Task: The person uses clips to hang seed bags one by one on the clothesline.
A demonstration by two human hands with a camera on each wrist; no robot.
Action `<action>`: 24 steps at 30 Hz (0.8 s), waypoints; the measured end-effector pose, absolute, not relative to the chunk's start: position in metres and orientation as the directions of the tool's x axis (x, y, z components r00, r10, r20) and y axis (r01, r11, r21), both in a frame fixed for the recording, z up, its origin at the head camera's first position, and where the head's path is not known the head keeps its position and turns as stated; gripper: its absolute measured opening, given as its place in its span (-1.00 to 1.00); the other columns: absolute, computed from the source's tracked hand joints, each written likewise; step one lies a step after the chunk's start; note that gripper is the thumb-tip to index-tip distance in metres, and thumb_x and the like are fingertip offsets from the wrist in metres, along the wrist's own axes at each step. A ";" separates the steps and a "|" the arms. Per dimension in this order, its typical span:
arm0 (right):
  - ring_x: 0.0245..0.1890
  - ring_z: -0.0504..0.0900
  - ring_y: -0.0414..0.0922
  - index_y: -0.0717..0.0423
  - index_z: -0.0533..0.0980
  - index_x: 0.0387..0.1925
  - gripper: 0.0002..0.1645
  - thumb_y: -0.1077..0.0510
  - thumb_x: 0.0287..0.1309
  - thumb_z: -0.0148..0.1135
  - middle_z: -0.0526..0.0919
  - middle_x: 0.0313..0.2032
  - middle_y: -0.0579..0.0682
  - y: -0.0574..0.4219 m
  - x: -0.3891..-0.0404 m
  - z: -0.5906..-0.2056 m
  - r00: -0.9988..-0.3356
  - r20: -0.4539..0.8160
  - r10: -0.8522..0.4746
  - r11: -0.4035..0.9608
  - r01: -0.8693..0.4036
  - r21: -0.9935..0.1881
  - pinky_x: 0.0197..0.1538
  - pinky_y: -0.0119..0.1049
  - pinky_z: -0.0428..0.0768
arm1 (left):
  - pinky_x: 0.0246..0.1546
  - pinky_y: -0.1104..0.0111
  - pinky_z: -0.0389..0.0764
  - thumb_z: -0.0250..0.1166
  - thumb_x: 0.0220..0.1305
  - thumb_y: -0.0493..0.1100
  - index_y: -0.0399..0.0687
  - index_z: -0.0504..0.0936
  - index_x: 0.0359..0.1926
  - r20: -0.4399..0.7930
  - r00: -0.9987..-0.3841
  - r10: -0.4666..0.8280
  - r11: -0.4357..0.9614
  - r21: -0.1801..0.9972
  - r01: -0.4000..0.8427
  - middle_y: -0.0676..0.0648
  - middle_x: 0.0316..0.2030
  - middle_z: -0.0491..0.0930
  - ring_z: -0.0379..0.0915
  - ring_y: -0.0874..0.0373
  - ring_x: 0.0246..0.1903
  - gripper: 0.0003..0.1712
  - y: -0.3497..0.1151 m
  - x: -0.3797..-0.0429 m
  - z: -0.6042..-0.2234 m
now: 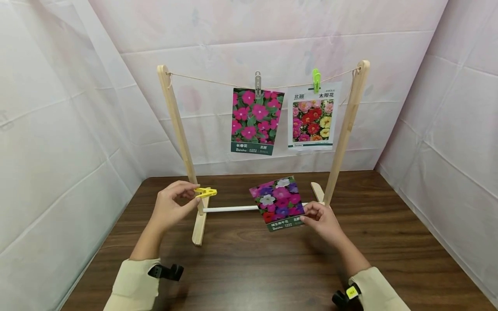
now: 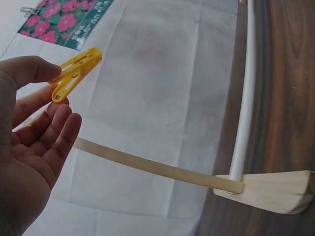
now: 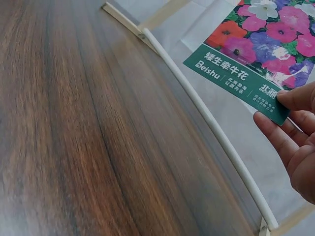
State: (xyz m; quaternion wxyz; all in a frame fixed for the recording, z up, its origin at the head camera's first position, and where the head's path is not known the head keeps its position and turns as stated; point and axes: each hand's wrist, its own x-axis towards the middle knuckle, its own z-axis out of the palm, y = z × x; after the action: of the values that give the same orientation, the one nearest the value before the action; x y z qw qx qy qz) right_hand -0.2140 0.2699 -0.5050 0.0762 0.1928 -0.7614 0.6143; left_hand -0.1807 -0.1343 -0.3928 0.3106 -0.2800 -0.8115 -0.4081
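Observation:
My left hand (image 1: 173,202) pinches a yellow clothespin (image 1: 206,192) by its handle ends, near the left post of a wooden stand. In the left wrist view the clothespin (image 2: 76,73) sits between thumb and fingers. My right hand (image 1: 320,220) holds a seed packet (image 1: 278,203) with pink, purple and white flowers by its lower right corner, tilted, in front of the white rod. Above, a pink-flower packet (image 1: 256,123) hangs from the string (image 1: 210,80) under a grey clothespin (image 1: 258,84). To its right a white-bordered packet (image 1: 311,121) hangs under a green clothespin (image 1: 317,80).
The stand has a left post (image 1: 177,121), a right post (image 1: 347,134) and a white crossbar (image 1: 231,209) low between them. It stands on a dark wooden table (image 1: 249,268). Pale cloth (image 1: 218,39) encloses the back and sides.

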 end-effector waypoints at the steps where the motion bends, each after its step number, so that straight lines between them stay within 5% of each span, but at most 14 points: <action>1: -0.42 0.56 -0.25 0.32 0.49 -0.33 -0.86 0.47 0.11 0.29 0.68 -0.42 0.08 0.268 -0.214 -0.504 -0.914 0.351 -0.203 0.173 -0.386 -0.906 -0.38 -0.43 0.56 | -0.37 0.36 0.64 0.42 -0.11 -0.60 -0.48 0.67 -0.22 0.738 -0.644 0.202 0.511 0.481 0.712 -0.30 -0.29 0.63 0.56 0.03 -0.41 -0.67 -0.134 -0.181 -0.390; 11: -0.40 0.58 -0.20 0.34 0.49 -0.29 -0.86 0.42 0.13 0.31 0.67 -0.43 0.03 0.252 -0.219 -0.492 -0.920 0.326 -0.216 0.174 -0.364 -0.915 -0.34 -0.35 0.60 | -0.37 0.48 0.59 0.39 -0.10 -0.62 -0.52 0.66 -0.23 0.766 -0.602 0.226 0.475 0.453 0.754 -0.33 -0.34 0.60 0.54 -0.17 -0.44 -0.70 -0.128 -0.182 -0.364; 24: -0.37 0.59 -0.18 0.36 0.49 -0.31 -0.87 0.46 0.12 0.29 0.67 -0.42 0.17 0.238 -0.228 -0.468 -0.908 0.352 -0.226 0.203 -0.397 -0.895 -0.42 -0.42 0.51 | -0.37 0.51 0.59 0.35 -0.11 -0.65 -0.58 0.64 -0.25 0.803 -0.546 0.236 0.378 0.442 0.813 -0.37 -0.36 0.57 0.50 0.23 -0.42 -0.71 -0.121 -0.187 -0.338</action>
State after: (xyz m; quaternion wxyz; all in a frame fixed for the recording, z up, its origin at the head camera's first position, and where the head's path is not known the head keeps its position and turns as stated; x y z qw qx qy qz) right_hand -0.2278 0.2383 -0.4676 0.0713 0.2018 -0.7724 0.5980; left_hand -0.1871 -0.1214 -0.3377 0.3290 -0.3443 -0.7622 -0.4384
